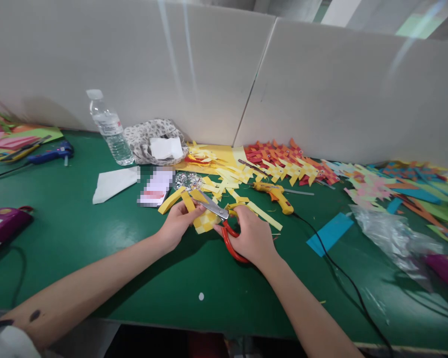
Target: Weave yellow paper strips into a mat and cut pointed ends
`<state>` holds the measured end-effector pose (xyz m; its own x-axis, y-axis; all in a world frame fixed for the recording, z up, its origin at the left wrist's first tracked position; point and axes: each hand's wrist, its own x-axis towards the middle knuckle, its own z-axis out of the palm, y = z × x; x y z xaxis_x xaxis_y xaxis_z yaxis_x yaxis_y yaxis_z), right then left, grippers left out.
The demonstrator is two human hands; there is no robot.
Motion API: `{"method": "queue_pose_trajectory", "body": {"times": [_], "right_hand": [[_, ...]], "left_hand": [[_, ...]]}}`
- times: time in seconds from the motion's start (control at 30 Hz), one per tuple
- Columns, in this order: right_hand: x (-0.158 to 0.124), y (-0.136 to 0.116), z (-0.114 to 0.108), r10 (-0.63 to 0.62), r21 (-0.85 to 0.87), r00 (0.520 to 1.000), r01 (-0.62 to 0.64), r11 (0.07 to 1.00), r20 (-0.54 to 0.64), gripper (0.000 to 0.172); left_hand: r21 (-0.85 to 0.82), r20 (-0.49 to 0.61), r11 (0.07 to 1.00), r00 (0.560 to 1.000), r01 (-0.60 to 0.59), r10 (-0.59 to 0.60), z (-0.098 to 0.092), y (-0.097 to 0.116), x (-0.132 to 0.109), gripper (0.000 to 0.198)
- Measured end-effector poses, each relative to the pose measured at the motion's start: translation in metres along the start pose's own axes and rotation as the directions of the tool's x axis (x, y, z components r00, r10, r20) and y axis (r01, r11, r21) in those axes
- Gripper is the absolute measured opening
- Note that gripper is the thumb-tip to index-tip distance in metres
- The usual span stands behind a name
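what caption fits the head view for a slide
Red-handled scissors in the right hand, woven yellow paper in the left hand.

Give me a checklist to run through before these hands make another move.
1. Right hand gripping the red-handled metal scissors: ok.
2. Left hand holding the yellow checkered woven-paper piece: ok.
3. Left fingers well away from the blades: not ok, they are close by.
4. Blade edges actually meeting paper: cannot tell from this angle.
5. Yellow plastic glue gun apart from both hands: ok, lying on the green tabletop.
6. Clear plastic water bottle capped: ok.
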<state>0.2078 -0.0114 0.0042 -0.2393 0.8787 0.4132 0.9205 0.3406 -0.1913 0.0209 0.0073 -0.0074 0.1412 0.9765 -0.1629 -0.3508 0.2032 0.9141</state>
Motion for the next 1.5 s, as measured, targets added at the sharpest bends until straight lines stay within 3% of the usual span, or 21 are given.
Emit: {"method": "queue_pose_trajectory", "body": {"times": [0.17, 0.67, 1.3, 1.5], "right_hand": [[-0.0001, -0.0015, -0.0016, 0.011, 0.017, 1.0, -0.011, 1.0, 0.009, 0.042], [-0.0031, -0.0011, -0.0024, 0.061, 0.082, 0.994, -0.068, 0.994, 0.086, 0.042], [-0.0029, -0.0003, -0.0023, 0.03, 0.101, 0.998, -0.035, 0.994, 0.046, 0.041], [-0.0028, 0.0005, -0.0026, 0.04, 0.099, 0.998, -0.045, 0.994, 0.058, 0.042]], "left_hand": [[-0.088, 0.04, 0.995, 0.998, 0.054, -0.05, 0.0003, 0.0004, 0.0006, 0.028], [-0.108, 0.084, 0.99, 0.993, 0.093, -0.084, -0.0004, 0.0008, 0.0, 0.025], [-0.082, 0.129, 0.991, 0.987, 0.107, -0.096, -0.0008, 0.0039, -0.0015, 0.025], [-0.074, 0.097, 0.992, 0.99, 0.105, -0.098, 0.0004, 0.0061, -0.0015, 0.025]]}}
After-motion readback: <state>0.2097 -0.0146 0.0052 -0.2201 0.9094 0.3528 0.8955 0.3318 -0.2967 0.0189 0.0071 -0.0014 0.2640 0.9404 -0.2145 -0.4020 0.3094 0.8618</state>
